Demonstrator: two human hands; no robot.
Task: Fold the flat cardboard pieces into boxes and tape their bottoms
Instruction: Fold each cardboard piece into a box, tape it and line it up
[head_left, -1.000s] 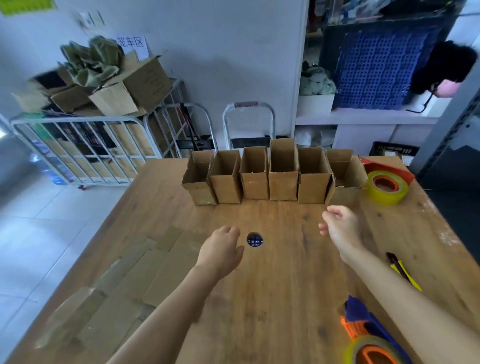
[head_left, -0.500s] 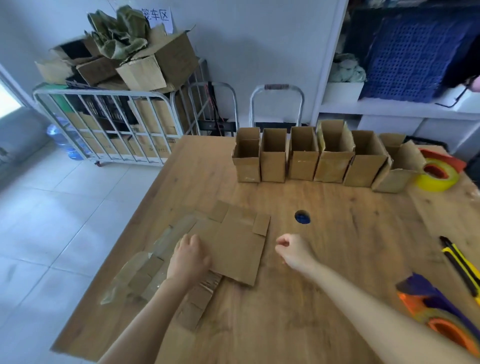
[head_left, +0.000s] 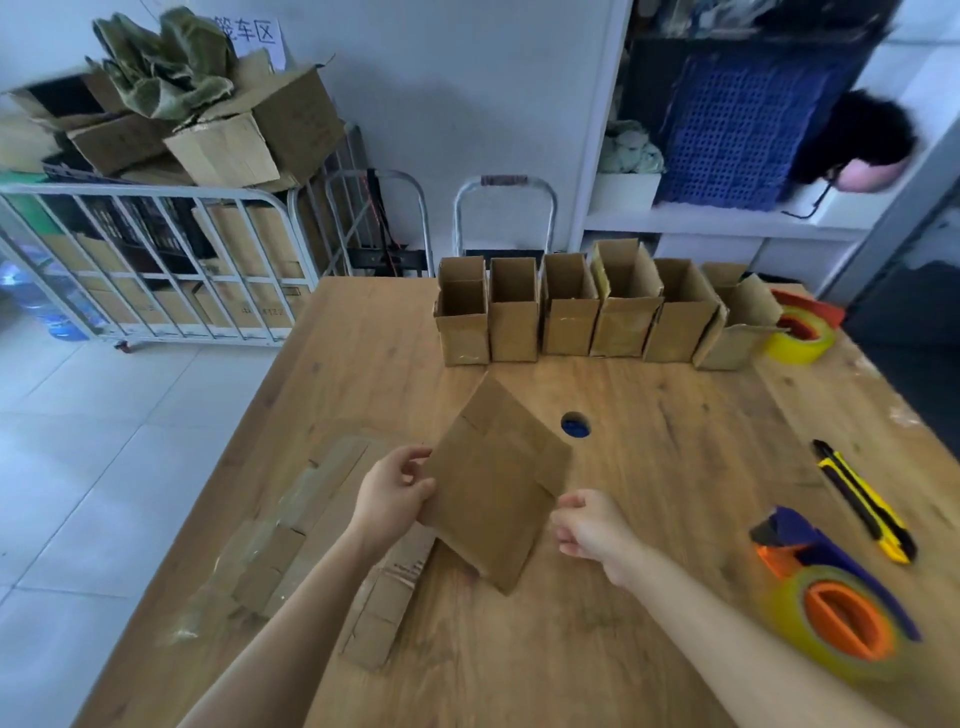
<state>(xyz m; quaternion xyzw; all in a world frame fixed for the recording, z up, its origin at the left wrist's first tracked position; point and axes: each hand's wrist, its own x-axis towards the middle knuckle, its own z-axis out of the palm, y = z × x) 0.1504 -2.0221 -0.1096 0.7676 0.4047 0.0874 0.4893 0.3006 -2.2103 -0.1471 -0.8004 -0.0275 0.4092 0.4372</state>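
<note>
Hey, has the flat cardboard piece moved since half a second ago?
Yes. The left hand has lifted the flat cardboard piece off the table, toward the blue hole.

Stock entry, as we record it:

- flat cardboard piece (head_left: 493, 488), pinched in the left grip (head_left: 395, 493): brown card, matt, with creased score lines.
- spare flat pieces (head_left: 384, 597), below that grip: the same matt brown card; those farther left carry a pale sheen.
- bench (head_left: 649, 519), under both grips: wood with open grain and knots, dull finish.
- folded boxes (head_left: 566, 312), beyond the grips: matt brown card.
- tape roll (head_left: 779, 613), right of the right grip (head_left: 592, 525): glossy yellowish film on an orange plastic core.
- dispenser (head_left: 810, 540): smooth purple plastic.
- utility knife (head_left: 862, 504), farther right: smooth yellow-and-black plastic.
- cart rail (head_left: 156, 208), far left of the grips: white metal bars.
</note>
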